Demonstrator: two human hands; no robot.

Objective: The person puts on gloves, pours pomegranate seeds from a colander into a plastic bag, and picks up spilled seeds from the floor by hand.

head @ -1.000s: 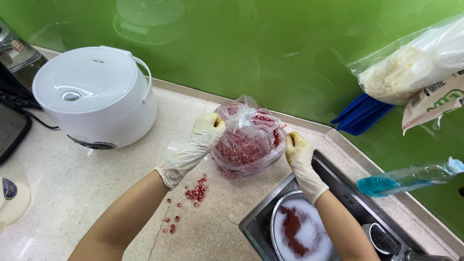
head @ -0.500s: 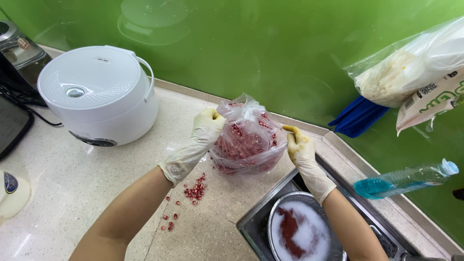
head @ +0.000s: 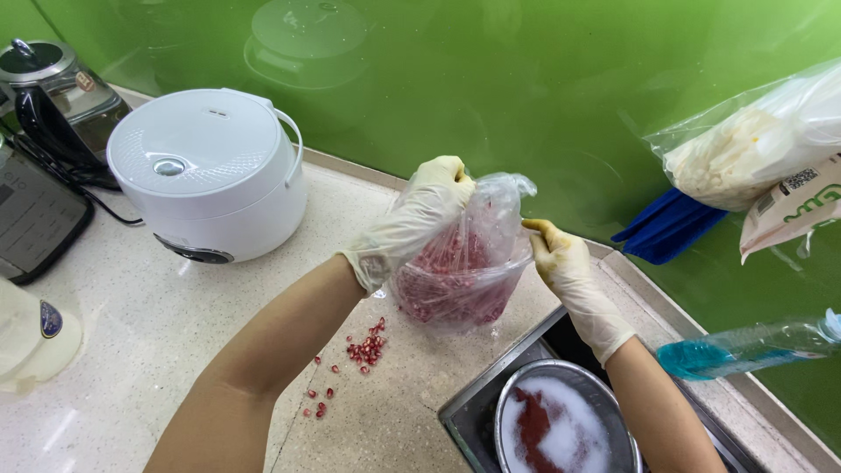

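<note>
Both gloved hands grip a clear plastic bag (head: 464,267) of red seeds above the counter (head: 175,350), beside the sink (head: 464,420). The left hand (head: 420,210) pinches the top corner, the right hand (head: 565,263) the opposite edge. The bag hangs mouth up, its long axis roughly upright, bulging downward

Open speckled stone counter (head: 175,350) lies left of the arms. White round rice cooker (head: 206,171) blocks rear-left; scattered red seeds (head: 363,349) lie beneath; steel sink (head: 477,412) with foamy bowl (head: 561,429) bounds right.
</note>
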